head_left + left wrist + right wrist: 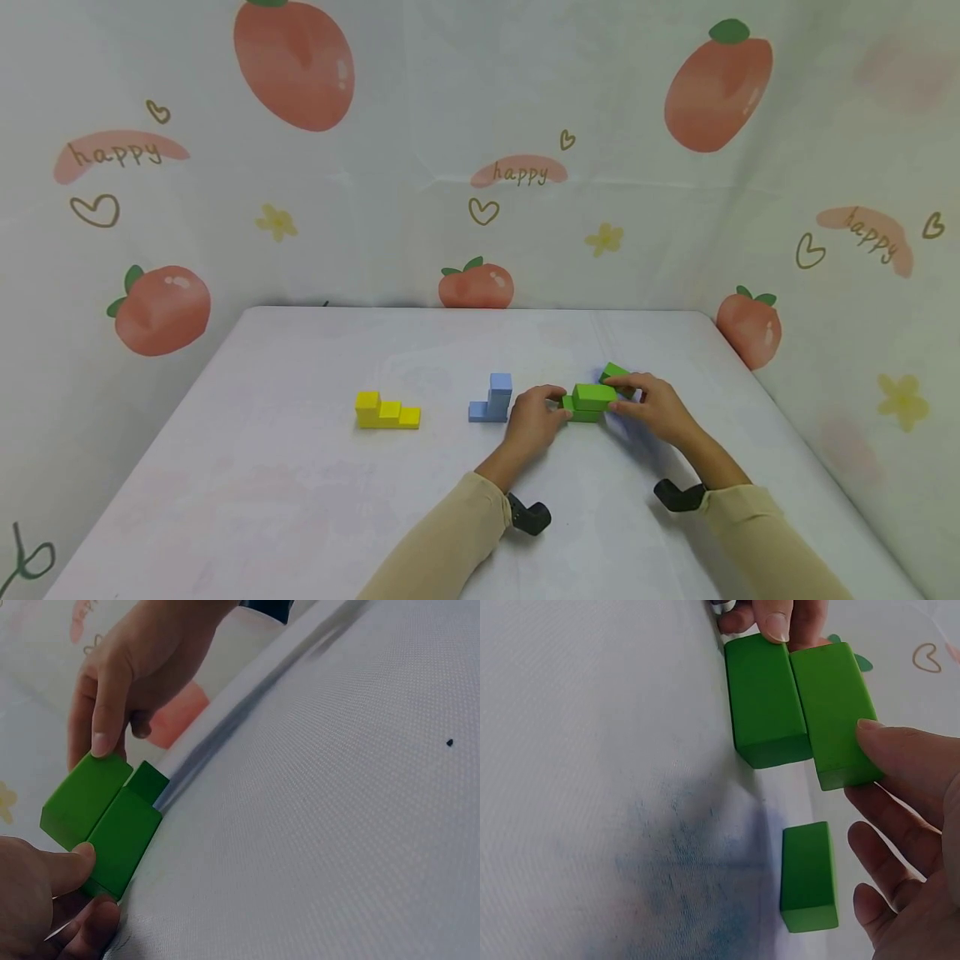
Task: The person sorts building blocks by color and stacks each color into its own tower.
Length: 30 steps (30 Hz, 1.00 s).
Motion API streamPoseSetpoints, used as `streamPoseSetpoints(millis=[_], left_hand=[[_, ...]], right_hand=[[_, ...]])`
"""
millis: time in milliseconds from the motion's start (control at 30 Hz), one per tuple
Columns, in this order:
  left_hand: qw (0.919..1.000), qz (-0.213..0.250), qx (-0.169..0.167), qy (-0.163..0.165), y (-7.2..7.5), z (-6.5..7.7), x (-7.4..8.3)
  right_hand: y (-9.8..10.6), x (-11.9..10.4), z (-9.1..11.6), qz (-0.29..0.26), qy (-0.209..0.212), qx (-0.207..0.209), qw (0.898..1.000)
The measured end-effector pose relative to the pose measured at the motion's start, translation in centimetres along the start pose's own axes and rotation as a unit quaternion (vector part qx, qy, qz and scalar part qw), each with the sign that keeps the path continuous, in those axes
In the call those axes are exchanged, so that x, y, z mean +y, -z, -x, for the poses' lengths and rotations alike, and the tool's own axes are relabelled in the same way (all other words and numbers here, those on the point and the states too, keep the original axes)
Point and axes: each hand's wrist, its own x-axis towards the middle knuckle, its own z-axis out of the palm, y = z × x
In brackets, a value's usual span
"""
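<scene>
My left hand (534, 423) grips a lower green block (126, 838) at its left end, with the thumb on its near face. On top of that block sits an upper green block (836, 712), shifted a little to the right in the head view. Thumb and fingers of my right hand (662, 408) pinch the upper block at its right end. Behind these two, a third green block (810, 877) lies apart on the table, partly covered by the right fingers in the head view.
Left of my left hand, blue blocks (500, 396) form an L shape with a tall right side. Farther left, yellow blocks (388, 414) step down to the right. They stand on a white-covered table (300, 500), with a printed curtain (405, 217) behind it.
</scene>
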Motion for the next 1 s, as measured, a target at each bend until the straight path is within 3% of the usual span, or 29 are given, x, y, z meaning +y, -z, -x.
streamPoseSetpoints(millis=[500, 1000], left_hand=[[1.0000, -0.001, -0.001, 0.000, 0.01, -0.08, -0.08], [0.9999, 0.008, -0.007, 0.008, 0.06, -0.03, -0.06]], right_hand=[[0.08, 0.05, -0.19, 0.003, 0.006, 0.000, 1.000], [0.37, 0.96, -0.48, 0.014, 0.003, 0.094, 0.995]])
